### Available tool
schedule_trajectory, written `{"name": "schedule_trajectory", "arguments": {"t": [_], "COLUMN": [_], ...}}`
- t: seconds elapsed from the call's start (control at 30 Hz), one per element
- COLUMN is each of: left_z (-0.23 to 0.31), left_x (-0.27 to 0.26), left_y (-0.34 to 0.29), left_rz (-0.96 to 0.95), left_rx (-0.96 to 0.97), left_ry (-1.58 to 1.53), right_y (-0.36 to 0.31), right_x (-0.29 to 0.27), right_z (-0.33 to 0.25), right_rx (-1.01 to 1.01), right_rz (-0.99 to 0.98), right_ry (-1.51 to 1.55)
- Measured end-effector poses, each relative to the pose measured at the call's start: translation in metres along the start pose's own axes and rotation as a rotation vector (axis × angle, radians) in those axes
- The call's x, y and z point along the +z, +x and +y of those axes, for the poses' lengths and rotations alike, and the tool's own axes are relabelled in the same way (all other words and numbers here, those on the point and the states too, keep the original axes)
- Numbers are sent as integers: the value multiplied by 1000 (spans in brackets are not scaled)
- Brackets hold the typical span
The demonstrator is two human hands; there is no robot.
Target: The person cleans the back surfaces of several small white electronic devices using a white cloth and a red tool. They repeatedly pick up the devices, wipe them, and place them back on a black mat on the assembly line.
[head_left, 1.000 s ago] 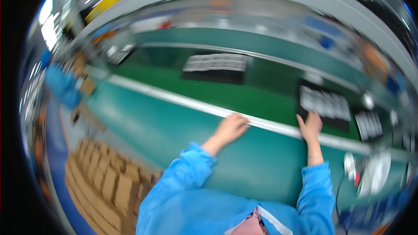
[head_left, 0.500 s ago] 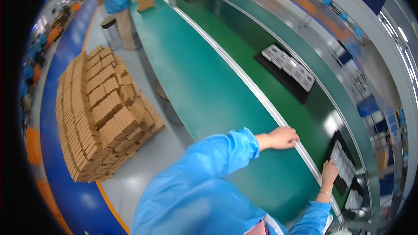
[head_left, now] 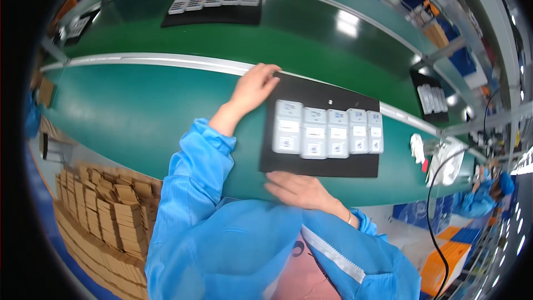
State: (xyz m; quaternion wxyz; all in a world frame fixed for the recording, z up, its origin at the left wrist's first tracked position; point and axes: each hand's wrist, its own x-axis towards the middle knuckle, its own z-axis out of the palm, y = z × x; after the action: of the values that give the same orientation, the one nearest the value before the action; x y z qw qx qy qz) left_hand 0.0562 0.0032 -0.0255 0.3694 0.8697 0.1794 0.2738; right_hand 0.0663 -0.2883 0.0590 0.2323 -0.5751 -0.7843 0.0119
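A black board (head_left: 325,168) lies on the teal worktop in front of me. On it stands a row of several pale grey plastic devices (head_left: 314,133) with white labels, side by side. My left hand (head_left: 254,89) is at the board's far left corner, next to the metal rail, thumb and fingers apart. My right hand (head_left: 302,191) is at the board's near edge, slightly blurred, fingers stretched out. Whether either hand presses on the board I cannot tell.
Beyond the metal rail (head_left: 166,60) runs a green conveyor (head_left: 139,36). It carries another black board (head_left: 216,18) with similar devices, and one more tray (head_left: 430,97) at right. Stacked brown cartons (head_left: 111,211) stand lower left. A black cable (head_left: 430,211) hangs at right near a white cloth (head_left: 417,147).
My view has turned right. The board of devices near my right hand has come off the conveyor onto the worktop. My left hand has gone from the rail to the board's corner.
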Motion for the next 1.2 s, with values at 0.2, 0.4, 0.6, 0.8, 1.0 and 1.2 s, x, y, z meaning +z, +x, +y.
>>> {"name": "schedule_trajectory", "arguments": {"t": [0.2, 0.4, 0.6, 0.8, 1.0, 1.2], "left_z": [22, 74, 128, 151, 141, 133], "left_x": [-41, -40, -21, -6, -3, -7], "left_y": [-45, -141, -191, -149, -139, -131], "left_rz": [-35, -183, -196, -481, -464, -423], "left_rx": [6, -50, -113, -21, 87, 139], "left_ry": [122, 110, 367, 641, 705, 720], "right_y": [-85, -167, -158, -162, -166, -167], "right_x": [-3, -23, -16, -18, -10, -12], "right_z": [38, 41, 29, 43, 47, 52], "right_rx": [364, 1024, 976, 855, 795, 757], "right_rz": [496, 466, 307, 324, 403, 363], "right_ry": [-210, -169, -103, -130, -51, -43]}}
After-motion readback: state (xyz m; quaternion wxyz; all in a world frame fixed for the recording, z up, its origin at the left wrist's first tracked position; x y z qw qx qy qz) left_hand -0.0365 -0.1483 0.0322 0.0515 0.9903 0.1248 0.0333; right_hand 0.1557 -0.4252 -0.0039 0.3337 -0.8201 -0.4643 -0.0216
